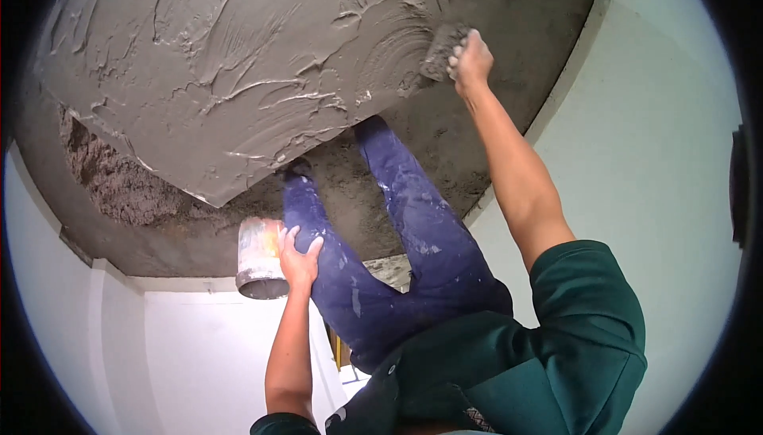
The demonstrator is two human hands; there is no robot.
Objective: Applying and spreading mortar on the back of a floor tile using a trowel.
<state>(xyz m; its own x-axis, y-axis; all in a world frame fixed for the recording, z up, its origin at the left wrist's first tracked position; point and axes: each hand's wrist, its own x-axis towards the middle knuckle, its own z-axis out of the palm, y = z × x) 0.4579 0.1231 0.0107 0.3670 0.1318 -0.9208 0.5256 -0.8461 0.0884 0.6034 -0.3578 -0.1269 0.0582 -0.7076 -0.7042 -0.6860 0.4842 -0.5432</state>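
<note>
Nearest: green shirt (517, 355), short sleeves, then blue pants (429, 236) with pale smears. Near-left, white wall (214, 355), brightly lit; thin yellow strip (339, 351) between left forearm and pants.

Left hand (299, 262) at left thigh, right beside bucket (258, 248); fingers spread, some over bucket's side. Can't tell if it grips bucket or just rests there. Bucket whitish, stained, orange patch, dark round end toward near side; can't tell if mouth or base.

Floor (548, 30): grey, rough, dusty, darker patches around the legs. Left, rough brown-grey heap (119, 177) on floor, just beside slab. Dark shoe (298, 167) at slab's near edge; right pant leg also reaches that edge.

Slab (216, 199): big, flat, straight-edged, one corner pointing near, spans left to middle and runs out of view at far side. Coated in wet grey mortar (262, 30): ridges, swirls, shiny raised edges; curved strokes at right end.

Right hand (472, 61) far right of middle, fingers closed round trowel (435, 58), which is mortar-caked, partly blurred, at slab's right edge. Right, pale greenish wall (628, 133) with light skirting (568, 61) along floor. Left wall (40, 252) pale too.
</note>
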